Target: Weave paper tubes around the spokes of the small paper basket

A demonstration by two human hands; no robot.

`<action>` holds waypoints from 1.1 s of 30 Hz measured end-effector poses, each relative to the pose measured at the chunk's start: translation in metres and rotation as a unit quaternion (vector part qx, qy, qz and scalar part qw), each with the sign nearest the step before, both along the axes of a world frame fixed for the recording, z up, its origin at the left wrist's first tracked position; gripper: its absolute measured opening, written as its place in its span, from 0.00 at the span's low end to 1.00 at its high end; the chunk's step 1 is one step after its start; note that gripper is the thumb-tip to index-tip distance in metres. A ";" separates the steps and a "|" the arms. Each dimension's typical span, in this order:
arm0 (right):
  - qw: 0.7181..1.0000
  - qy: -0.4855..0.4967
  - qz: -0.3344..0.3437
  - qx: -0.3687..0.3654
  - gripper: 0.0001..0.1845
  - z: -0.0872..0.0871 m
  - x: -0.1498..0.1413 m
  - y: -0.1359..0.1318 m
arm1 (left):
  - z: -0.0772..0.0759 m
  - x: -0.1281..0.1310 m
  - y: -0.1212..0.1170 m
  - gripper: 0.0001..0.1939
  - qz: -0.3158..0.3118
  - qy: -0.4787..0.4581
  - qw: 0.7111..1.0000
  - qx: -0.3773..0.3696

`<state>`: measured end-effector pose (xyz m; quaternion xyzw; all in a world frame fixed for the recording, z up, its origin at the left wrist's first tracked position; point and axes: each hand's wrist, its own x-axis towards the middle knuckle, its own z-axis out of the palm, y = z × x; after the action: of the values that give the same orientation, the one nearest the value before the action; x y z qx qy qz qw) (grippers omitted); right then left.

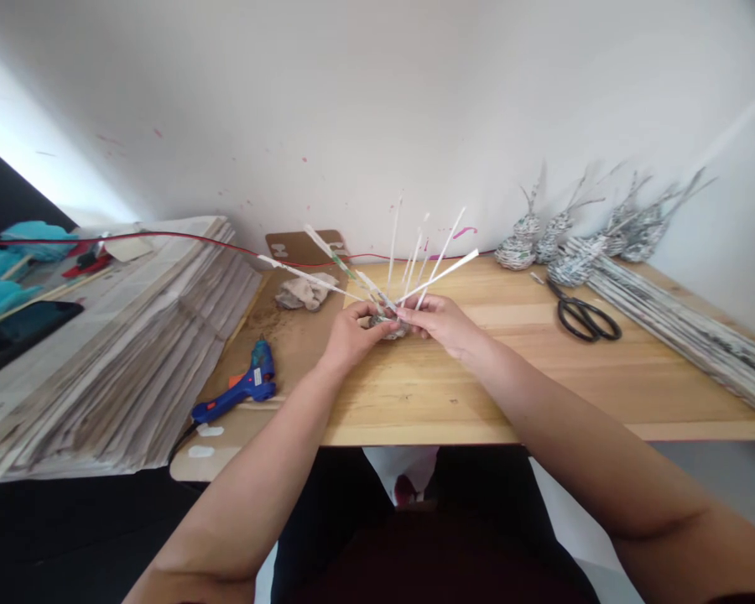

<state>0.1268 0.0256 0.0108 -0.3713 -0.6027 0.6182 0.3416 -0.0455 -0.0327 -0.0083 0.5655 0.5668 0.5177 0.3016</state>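
Observation:
Both hands meet at the middle of the wooden table around a small woven paper base (390, 327), from which several rolled paper sticks (437, 267) fan up and outward. My left hand (356, 335) is closed on the base's left side, thumb across its front. At the upper right of the base, my right hand (437, 323) pinches a paper stick (387, 299) between thumb and fingers. My fingers hide part of the weave.
Left lie a blue glue gun (242, 387), a crumpled cloth (306, 291) and a tall newspaper stack (144, 361). Black scissors (584, 317), a bundle of paper rods (679, 331) and several woven paper figures (516, 243) are at the right. A wall (377, 109) rises behind.

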 end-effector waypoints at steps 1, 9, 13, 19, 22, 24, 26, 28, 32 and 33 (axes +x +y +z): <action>1.000 0.001 0.003 -0.015 0.17 0.002 0.000 0.000 | 0.001 0.000 -0.001 0.15 0.001 0.006 1.000 -0.002; 1.000 -0.016 -0.001 -0.003 0.18 0.000 0.002 0.003 | 0.006 0.002 -0.003 0.25 -0.037 -0.212 0.976 -0.045; 1.000 -0.020 0.007 0.002 0.15 -0.001 0.002 0.001 | 0.009 0.003 -0.003 0.24 0.002 -0.279 0.958 -0.065; 1.000 -0.011 0.027 -0.001 0.15 0.001 0.002 -0.001 | 0.010 0.002 -0.003 0.22 0.017 -0.314 0.946 -0.081; 0.999 -0.005 0.047 0.003 0.15 0.003 0.003 -0.001 | 0.009 0.000 -0.003 0.23 0.009 -0.326 0.942 -0.079; 0.999 0.003 0.042 0.001 0.15 0.004 0.004 -0.001 | 0.008 -0.001 -0.003 0.22 0.002 -0.326 0.942 -0.076; 0.999 0.007 0.037 -0.002 0.15 0.004 0.004 -0.001 | 0.007 -0.003 -0.002 0.21 -0.016 -0.321 0.944 -0.068; 1.000 0.004 0.030 -0.003 0.16 0.004 0.004 0.001 | 0.007 -0.004 -0.002 0.24 -0.045 -0.311 0.948 -0.051; 1.000 0.012 0.009 -0.026 0.18 0.002 0.005 0.006 | 0.013 -0.003 -0.005 0.36 -0.050 -0.279 0.959 0.013; 0.999 0.020 0.008 -0.037 0.19 0.002 0.006 0.007 | 0.014 -0.002 -0.005 0.37 -0.037 -0.271 0.962 0.026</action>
<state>0.1324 0.0323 0.0125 -0.3669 -0.5751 0.6501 0.3348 -0.0472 -0.0379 0.0061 0.4326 0.4289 0.6544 0.4480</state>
